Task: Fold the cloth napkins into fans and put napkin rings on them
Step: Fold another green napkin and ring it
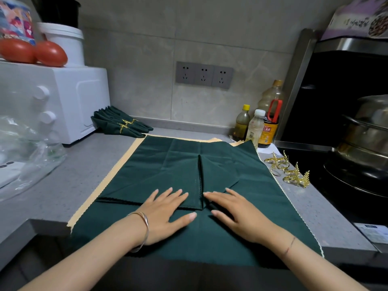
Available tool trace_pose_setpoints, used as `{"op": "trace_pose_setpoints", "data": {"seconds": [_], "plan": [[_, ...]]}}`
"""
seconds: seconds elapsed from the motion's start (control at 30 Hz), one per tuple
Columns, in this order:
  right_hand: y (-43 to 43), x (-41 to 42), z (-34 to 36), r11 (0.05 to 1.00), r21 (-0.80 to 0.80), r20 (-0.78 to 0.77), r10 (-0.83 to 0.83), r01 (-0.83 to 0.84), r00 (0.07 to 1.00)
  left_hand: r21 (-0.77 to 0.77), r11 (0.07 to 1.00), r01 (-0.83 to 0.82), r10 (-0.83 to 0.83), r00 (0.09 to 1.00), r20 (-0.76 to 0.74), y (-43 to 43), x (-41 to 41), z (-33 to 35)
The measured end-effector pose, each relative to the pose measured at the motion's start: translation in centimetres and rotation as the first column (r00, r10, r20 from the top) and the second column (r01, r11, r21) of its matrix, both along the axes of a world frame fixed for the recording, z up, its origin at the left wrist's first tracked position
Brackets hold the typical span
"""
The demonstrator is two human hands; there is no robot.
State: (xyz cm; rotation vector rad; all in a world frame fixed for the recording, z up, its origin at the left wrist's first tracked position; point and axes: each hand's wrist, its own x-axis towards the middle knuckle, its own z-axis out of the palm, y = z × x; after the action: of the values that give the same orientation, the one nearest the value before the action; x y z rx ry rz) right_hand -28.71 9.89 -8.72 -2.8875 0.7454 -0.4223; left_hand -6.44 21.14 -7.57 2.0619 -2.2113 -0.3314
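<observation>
A dark green napkin point(168, 175) lies partly folded on the counter, its two folded edges meeting along a centre crease. It rests on more spread green cloth with a cream cloth point(123, 160) underneath. My left hand point(168, 213) presses flat on the left folded flap. Flat on the right flap, beside the crease, lies my right hand point(235, 213). Several gold leaf-shaped napkin rings point(287, 169) sit to the right of the cloth. Folded green napkins with gold rings point(121, 124) lie at the back left.
A white microwave point(63, 101) stands at the left with tomatoes point(50, 53) and a white bucket on top. Clear plastic bags point(27, 152) lie in front of it. Bottles point(256, 127) stand at the back right. A stove with stacked steel pots point(365, 143) is at the right.
</observation>
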Motion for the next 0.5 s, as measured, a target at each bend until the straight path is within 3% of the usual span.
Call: {"op": "trace_pose_setpoints", "data": {"seconds": [0.27, 0.5], "plan": [[1.4, 2.2, -0.2, 0.988, -0.157, 0.15, 0.018, 0.006, 0.989, 0.02, 0.999, 0.03, -0.03, 0.999, 0.013, -0.8, -0.5, -0.8], [0.6, 4.8, -0.6, 0.904, -0.425, 0.173, 0.036, 0.042, 0.984, 0.03, 0.999, 0.039, -0.037, 0.998, -0.056, -1.2, -0.1, -0.4]]}}
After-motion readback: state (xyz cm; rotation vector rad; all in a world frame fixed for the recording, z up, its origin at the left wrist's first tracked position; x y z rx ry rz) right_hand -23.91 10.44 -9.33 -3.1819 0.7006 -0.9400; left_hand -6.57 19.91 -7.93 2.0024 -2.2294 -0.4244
